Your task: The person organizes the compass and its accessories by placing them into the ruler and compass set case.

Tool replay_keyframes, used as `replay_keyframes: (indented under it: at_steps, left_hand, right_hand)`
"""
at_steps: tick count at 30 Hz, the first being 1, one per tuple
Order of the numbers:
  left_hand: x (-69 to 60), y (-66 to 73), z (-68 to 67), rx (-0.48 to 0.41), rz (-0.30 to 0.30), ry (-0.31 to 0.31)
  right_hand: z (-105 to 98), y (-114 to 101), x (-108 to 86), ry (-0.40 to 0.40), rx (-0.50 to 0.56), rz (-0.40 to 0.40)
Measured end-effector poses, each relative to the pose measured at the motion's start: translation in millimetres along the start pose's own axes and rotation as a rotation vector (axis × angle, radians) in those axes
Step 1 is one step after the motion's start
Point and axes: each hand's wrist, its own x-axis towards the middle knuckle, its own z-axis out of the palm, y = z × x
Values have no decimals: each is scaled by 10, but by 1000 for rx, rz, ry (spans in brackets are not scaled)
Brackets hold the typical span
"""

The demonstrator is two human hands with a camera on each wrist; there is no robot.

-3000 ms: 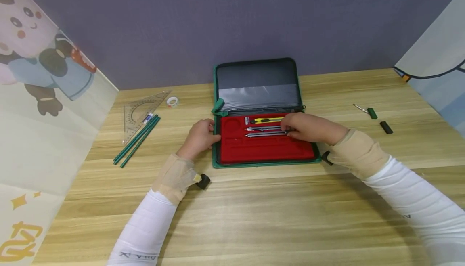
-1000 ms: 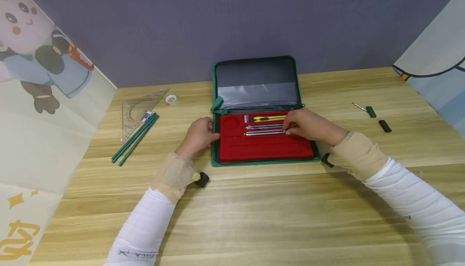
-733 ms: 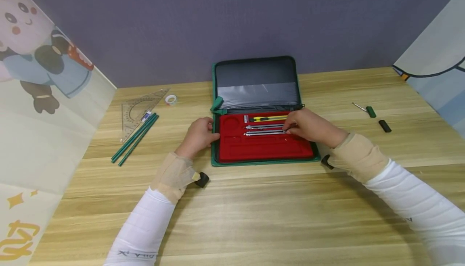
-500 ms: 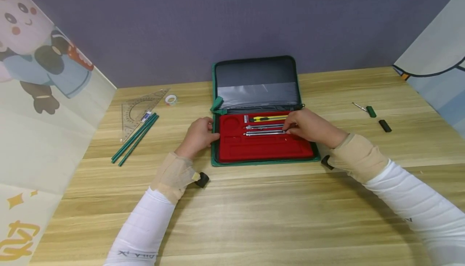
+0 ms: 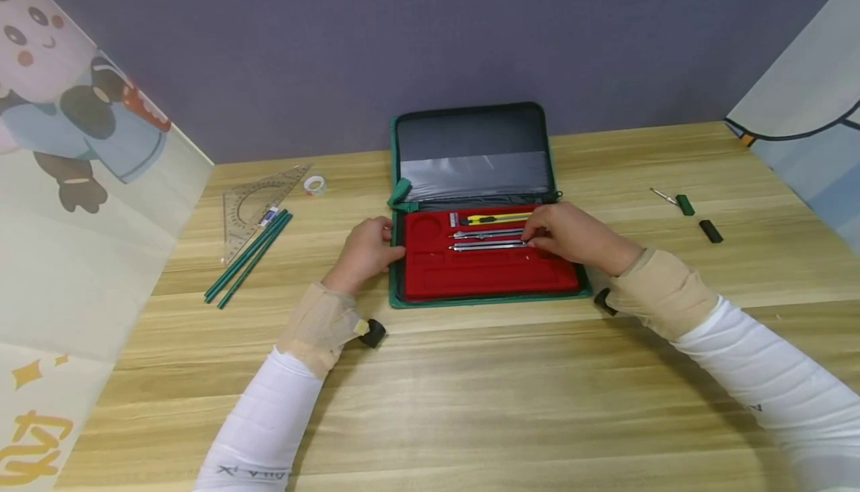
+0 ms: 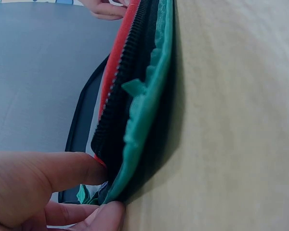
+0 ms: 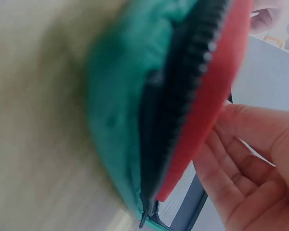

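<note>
- Presently, the left hand [image 5: 363, 253] pinches the near-side edge of the green case [image 5: 490, 299]; the right hand [image 5: 563, 234] has its fingertips at the lower metal tool [image 5: 489, 247], though whether they grip it cannot be told.
- That tool lies in the red tray [image 5: 493, 277], between the hands, its end under the right fingertips.
- Best handling, as judged: steady the case with the left hand; keep the tool level with its slot.
- Left wrist view: digits on both sides of the case's edge, zip teeth [image 6: 117, 77] close up; tools and pencils [image 5: 245, 257], left of the left hand, appear only from the head.
</note>
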Motion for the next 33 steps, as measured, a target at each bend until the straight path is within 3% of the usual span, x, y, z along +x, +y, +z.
replay_keyframes:
  at_steps: [12, 19, 33]
  left_hand:
    - [-4, -5, 2, -5, 4, -1]
    - [-13, -11, -10, -6, 8, 2]
    - [-13, 10, -9, -4, 7, 0]
  right_hand:
    - [9, -2, -24, 28, 2, -1]
    - [-16, 31, -74, 6, 0, 48]
    - [-235, 209, -275, 58, -42, 124]
